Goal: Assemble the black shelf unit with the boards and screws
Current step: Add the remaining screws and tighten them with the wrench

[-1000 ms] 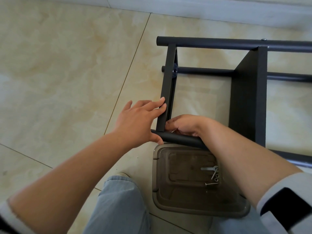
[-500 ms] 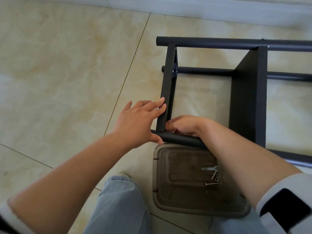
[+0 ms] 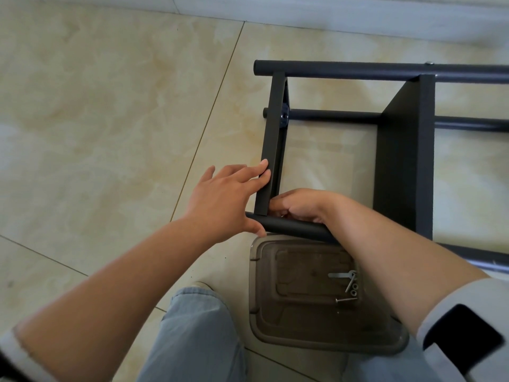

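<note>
Soft, even daylight fills the scene, with a pale sheen on the floor tiles (image 3: 110, 106). Shadows are faint. Focus is sharp, and straight lines bow toward the edges.

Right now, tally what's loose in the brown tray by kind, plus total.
In the brown tray, as far as the head view resolves:
Flat metal wrench: 1
Screws: 2, one lying flat, one angled by the wrench
Nuts or washers: 2, small rings, kind hard to tell
Total: 5
The right forearm covers the tray's right edge, so more could be hidden.

Left hand (image 3: 223, 199) lies flat, fingers (image 3: 256, 172) straight — right hand (image 3: 300, 205) is curled, knuckles up, forearms converging.
</note>
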